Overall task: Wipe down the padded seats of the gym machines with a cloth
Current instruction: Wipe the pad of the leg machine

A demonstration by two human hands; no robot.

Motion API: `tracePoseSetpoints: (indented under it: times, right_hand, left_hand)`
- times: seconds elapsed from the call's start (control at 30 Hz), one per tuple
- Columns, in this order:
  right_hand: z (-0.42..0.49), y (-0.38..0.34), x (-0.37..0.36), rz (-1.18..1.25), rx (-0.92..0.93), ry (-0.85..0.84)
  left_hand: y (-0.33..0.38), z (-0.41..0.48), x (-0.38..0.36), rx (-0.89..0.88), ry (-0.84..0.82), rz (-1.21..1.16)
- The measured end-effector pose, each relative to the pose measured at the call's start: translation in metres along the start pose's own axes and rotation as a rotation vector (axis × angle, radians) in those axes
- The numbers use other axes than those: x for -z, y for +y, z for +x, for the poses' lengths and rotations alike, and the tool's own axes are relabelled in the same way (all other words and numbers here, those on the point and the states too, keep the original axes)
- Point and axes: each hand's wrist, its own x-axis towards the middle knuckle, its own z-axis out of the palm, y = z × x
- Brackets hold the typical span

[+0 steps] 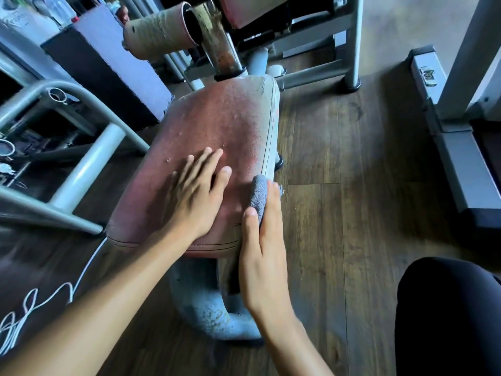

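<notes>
left hand (pixel 196 191) – flat on worn red padded seat (pixel 225 118), fingers straight, spread | right hand (pixel 264 256) – thumb and fingers gripping grey cloth (pixel 259 194) | grey cloth – bunched, touching right edge of padded seat, near its front corner | wooden floor (pixel 339 185) below

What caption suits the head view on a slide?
Left hand flat on seat; right hand holds cloth at its edge.

A gym: a worn red padded seat (pixel 217 123), a roller pad (pixel 157 31), grey steel machine frames (pixel 352 42), wood-plank floor (pixel 339 191).
</notes>
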Motion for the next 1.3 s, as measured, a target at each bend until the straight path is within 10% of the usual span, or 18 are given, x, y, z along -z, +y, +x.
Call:
tracePoseSetpoints:
  times: [1.3]
  right_hand:
    - [0.204,-0.006,0.014,-0.049,-0.043,0.009]
  left_hand:
    - [0.017,0.045,-0.011,-0.020,-0.005,0.008]
